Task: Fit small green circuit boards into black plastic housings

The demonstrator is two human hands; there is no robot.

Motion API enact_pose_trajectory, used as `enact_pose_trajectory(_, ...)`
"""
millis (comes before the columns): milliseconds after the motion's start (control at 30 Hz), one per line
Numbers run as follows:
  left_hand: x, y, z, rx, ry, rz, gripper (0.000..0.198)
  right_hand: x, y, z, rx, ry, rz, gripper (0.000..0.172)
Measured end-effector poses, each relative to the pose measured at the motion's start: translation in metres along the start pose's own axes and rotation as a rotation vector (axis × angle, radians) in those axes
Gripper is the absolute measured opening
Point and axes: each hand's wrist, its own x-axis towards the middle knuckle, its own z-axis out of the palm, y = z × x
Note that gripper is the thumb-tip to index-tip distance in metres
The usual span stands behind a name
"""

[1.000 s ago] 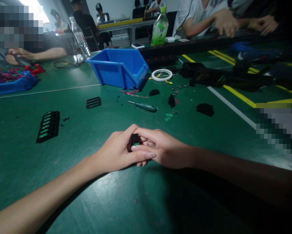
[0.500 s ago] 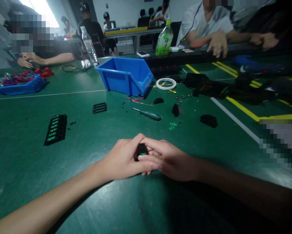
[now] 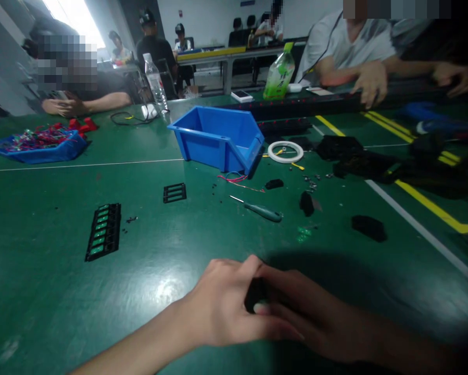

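My left hand [image 3: 222, 307] and my right hand [image 3: 315, 317] meet low in the view on the green table [image 3: 42, 291]. Both pinch a small black part [image 3: 255, 296] between fingers and thumbs; most of it is hidden. Beyond the hands lie a green-handled screwdriver [image 3: 262, 210], a black frame with green inserts [image 3: 104, 238] at the left, and a smaller black frame [image 3: 175, 192].
A blue bin [image 3: 218, 138] stands mid-table, with red wires [image 3: 237, 179], a white tape ring [image 3: 285, 152] and loose black parts [image 3: 368, 227] around it. A blue tray of coloured wires [image 3: 38, 146] lies far left. Other people sit at the far edge, beside a water bottle [image 3: 156, 83] and a green bottle [image 3: 279, 77].
The view has tilted up, so my hands sit lower in the frame and look blurred. They stay joined on the small black part; its green face no longer shows.
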Motion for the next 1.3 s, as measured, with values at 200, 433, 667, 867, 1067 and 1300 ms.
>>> enact_pose_trajectory(200,0.000,-0.004,0.006,-0.089,0.002,0.005,0.057,0.003,-0.009,-0.005,0.039,-0.087,0.081,0.033)
enact_pose_trajectory(433,0.000,-0.003,0.001,0.001,-0.014,-0.007,0.059,0.002,-0.002,-0.001,0.062,-0.066,0.042,0.035)
enact_pose_trajectory(667,-0.002,0.003,-0.009,0.078,0.000,0.015,0.046,0.005,0.004,0.003,0.124,-0.010,-0.058,0.016)
enact_pose_trajectory(867,-0.002,0.003,-0.009,-0.074,-0.012,0.049,0.035,0.012,0.003,0.009,0.317,-0.010,0.117,0.027)
enact_pose_trajectory(1067,-0.001,-0.002,-0.004,-0.179,0.010,0.075,0.039,0.019,0.005,0.016,0.287,0.052,0.001,0.028)
enact_pose_trajectory(1300,0.000,-0.001,-0.004,-0.139,0.056,0.077,0.034,0.022,0.005,0.022,0.336,0.116,0.002,0.032)
